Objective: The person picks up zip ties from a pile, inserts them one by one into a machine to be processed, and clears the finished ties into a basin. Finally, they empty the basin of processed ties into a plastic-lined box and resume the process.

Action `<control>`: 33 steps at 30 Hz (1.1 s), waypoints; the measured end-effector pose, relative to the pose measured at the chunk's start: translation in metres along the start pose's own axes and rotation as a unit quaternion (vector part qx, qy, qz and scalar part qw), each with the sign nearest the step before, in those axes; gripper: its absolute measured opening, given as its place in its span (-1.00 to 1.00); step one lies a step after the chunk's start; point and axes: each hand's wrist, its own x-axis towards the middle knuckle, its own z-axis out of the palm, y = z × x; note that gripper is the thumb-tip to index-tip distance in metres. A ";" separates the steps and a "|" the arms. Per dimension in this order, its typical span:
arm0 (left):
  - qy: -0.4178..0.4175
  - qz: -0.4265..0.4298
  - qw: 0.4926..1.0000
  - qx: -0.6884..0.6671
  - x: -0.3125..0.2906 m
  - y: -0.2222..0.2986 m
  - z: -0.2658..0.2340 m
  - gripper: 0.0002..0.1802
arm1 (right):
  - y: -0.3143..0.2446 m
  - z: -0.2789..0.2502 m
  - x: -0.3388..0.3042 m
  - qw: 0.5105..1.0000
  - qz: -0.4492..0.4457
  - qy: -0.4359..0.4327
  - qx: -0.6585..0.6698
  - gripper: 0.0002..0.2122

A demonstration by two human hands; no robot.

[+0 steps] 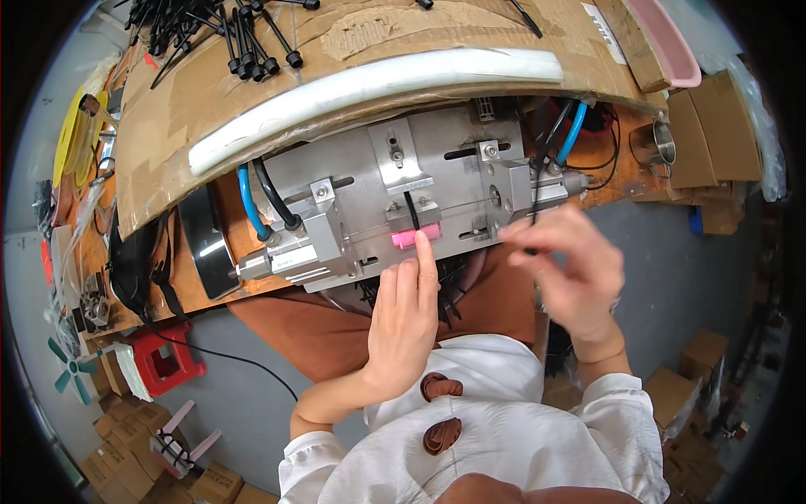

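Note:
My left hand point(406, 315) reaches to the metal fixture point(369, 181). Its index finger is stretched out, its tip on a small pink block point(405, 239) at the fixture's front edge. The other fingers lie straight beside it, holding nothing. A thin black rod point(412, 210) runs from the metal clamp piece down to the pink block. To the right, my right hand point(579, 273) is raised and slightly blurred, its fingers pinched around another thin black rod point(536, 197) that points upward. The grip itself is partly smeared by motion.
Behind the fixture, a cardboard sheet point(336, 92) with a white foam strip point(378, 88) carries a heap of black rods with knobbed ends point(243, 46). Blue air hoses point(246, 202) join cylinders on both sides. A phone point(210, 244) lies left; a metal cup point(653, 144) stands right.

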 end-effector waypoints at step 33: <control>-0.299 0.056 0.825 -0.476 -0.024 0.057 0.014 -0.92 | 0.011 -0.037 -0.054 0.723 0.034 0.375 0.580 -0.88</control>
